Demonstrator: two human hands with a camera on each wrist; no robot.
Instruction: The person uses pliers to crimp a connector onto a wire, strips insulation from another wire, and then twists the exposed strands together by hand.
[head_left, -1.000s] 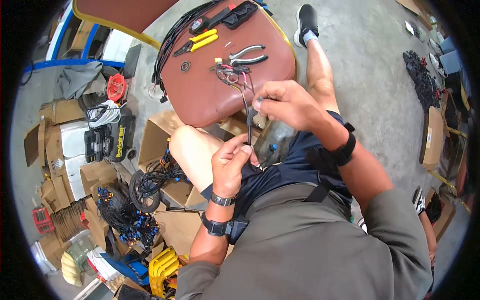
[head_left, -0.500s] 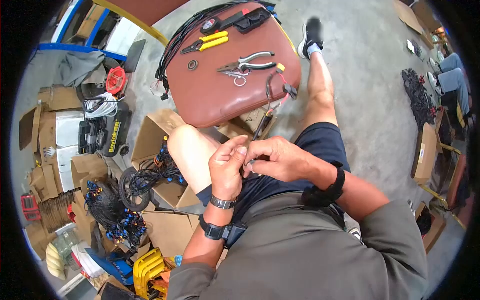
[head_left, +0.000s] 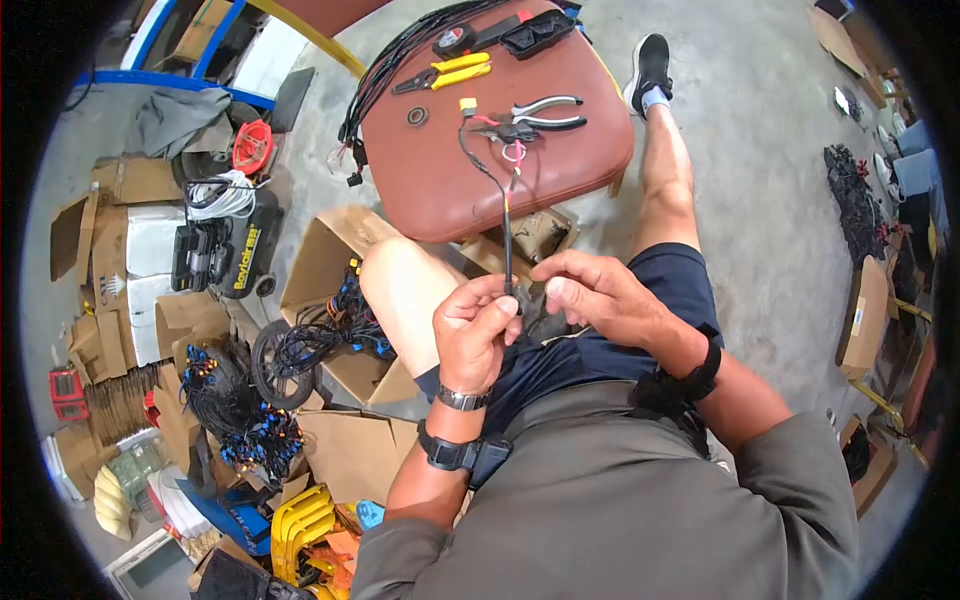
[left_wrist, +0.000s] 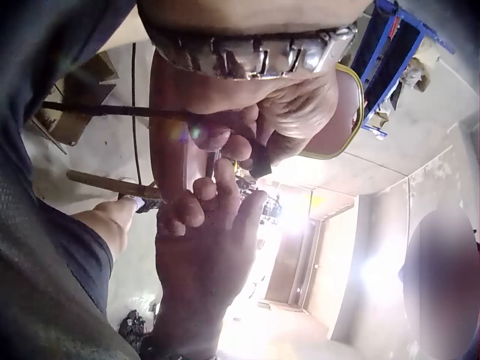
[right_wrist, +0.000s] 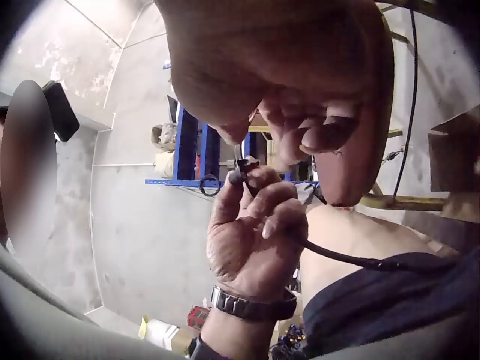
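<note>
In the head view my left hand [head_left: 475,330] pinches a black cable [head_left: 508,245] between thumb and fingers. The cable runs up to the stool seat, where it splits into thin wires ending in a yellow connector [head_left: 468,104]. A short dark piece [left_wrist: 259,160] sticks out at the left fingertips in the left wrist view. Close beside it is my right hand [head_left: 610,305], its fingers loosely bent and thumb apart from them, with nothing seen in its grasp. On the seat, the grey-handled pliers [head_left: 548,113] lie partly under the wires.
The brown padded seat [head_left: 420,190] also bears yellow-handled wire strippers [head_left: 445,73], a small ring [head_left: 418,116], a black tray [head_left: 537,35] and a cable bundle [head_left: 372,90]. Cardboard boxes [head_left: 312,262] with wire harnesses stand on the floor to the left.
The right hand came down to the left fingertips, then drew a little away to the right, its fingers loosening. The wires and yellow connector swung right, then back left over the pliers.
</note>
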